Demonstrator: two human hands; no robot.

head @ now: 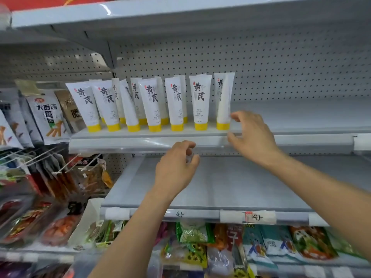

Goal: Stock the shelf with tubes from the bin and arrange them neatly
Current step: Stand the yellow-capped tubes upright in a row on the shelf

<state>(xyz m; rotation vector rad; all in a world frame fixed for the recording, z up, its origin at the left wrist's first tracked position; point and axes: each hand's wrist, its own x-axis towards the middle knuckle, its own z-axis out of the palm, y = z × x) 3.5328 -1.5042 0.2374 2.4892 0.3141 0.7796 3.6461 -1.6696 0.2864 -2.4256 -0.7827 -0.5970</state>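
**Shop shelving, hands empty by the tube row**

Nearest, snack packets (271, 243) crowd the bottom shelf, under a bare grey shelf (241, 187). Over that, the left hand (176, 169) hangs with fingers loosely curled, holding nothing. The right hand (253, 137), likewise slack and empty, is at the upper shelf (120, 141), fingertips just beside the rightmost tube (223, 101). White, yellow-capped tubes (152, 103) stand cap-down in rows before the pegboard (281, 67).

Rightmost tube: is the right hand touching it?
Cannot tell. Head view: the index fingertip of the right hand overlaps the edge of the rightmost tube, but neither contact nor gap shows plainly.
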